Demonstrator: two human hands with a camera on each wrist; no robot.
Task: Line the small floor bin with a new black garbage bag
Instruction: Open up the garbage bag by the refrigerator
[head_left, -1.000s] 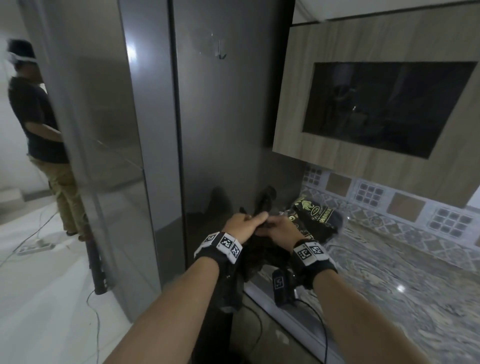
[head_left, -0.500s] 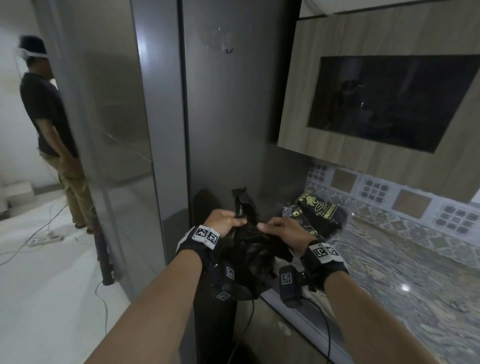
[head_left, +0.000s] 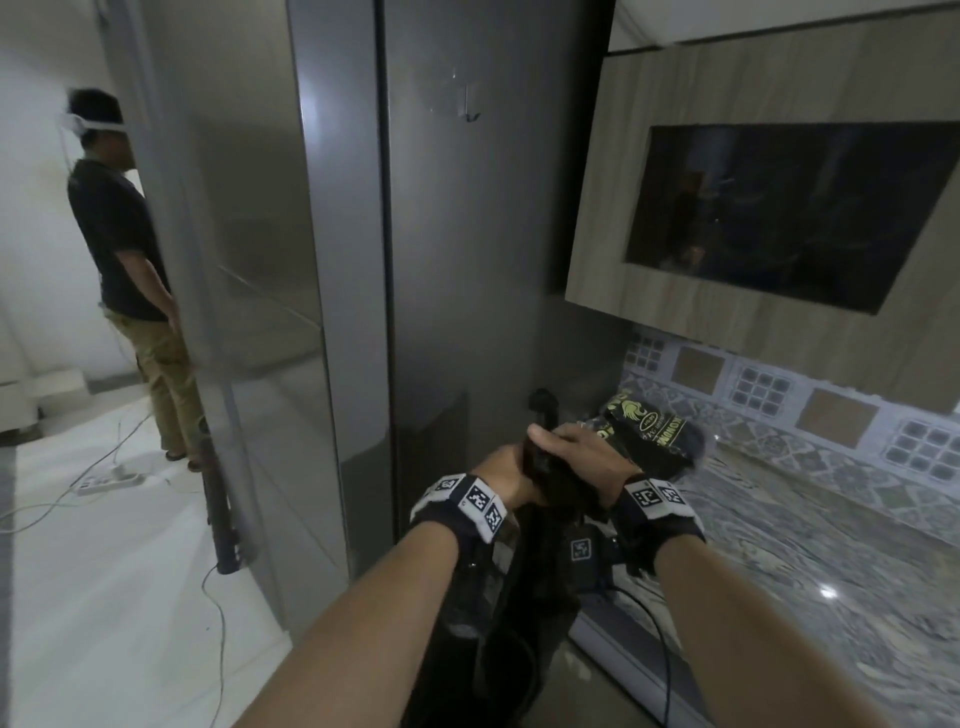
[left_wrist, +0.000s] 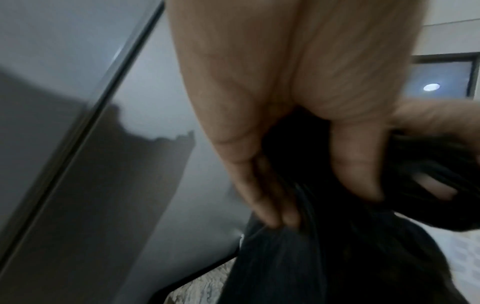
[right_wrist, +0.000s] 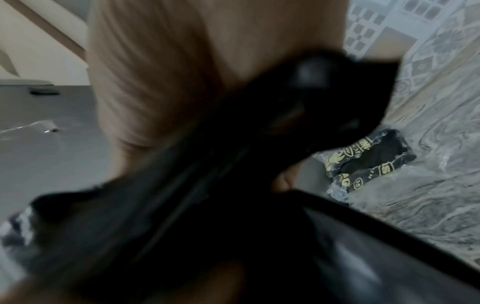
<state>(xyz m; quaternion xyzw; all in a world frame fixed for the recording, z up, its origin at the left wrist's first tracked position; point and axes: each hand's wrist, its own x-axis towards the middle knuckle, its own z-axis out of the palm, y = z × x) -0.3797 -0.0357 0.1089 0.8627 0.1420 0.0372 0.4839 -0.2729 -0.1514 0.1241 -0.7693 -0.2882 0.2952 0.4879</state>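
Note:
A new black garbage bag (head_left: 524, 597) hangs bunched between my two hands, in front of the grey fridge side. My left hand (head_left: 506, 475) grips its gathered top; the left wrist view shows fingers (left_wrist: 262, 197) and thumb curled round the black plastic (left_wrist: 337, 246). My right hand (head_left: 576, 454) lies over the same top from the right, thumb against the bag (right_wrist: 233, 185). The two hands touch. The pack of black bags (head_left: 652, 436) lies on the counter just behind them and shows again (right_wrist: 369, 160) in the right wrist view. No floor bin is in view.
The tall grey fridge (head_left: 447, 260) stands directly ahead and to the left. The marble counter (head_left: 831, 571) runs along the right, under a wooden wall cabinet (head_left: 779, 208). Another person (head_left: 130, 270) stands at the far left on a white floor with cables and a power strip (head_left: 109, 480).
My hands, spread apart with the bag half a second ago, have come back together at its top. The bag now hangs longer below them, and the view has drifted right.

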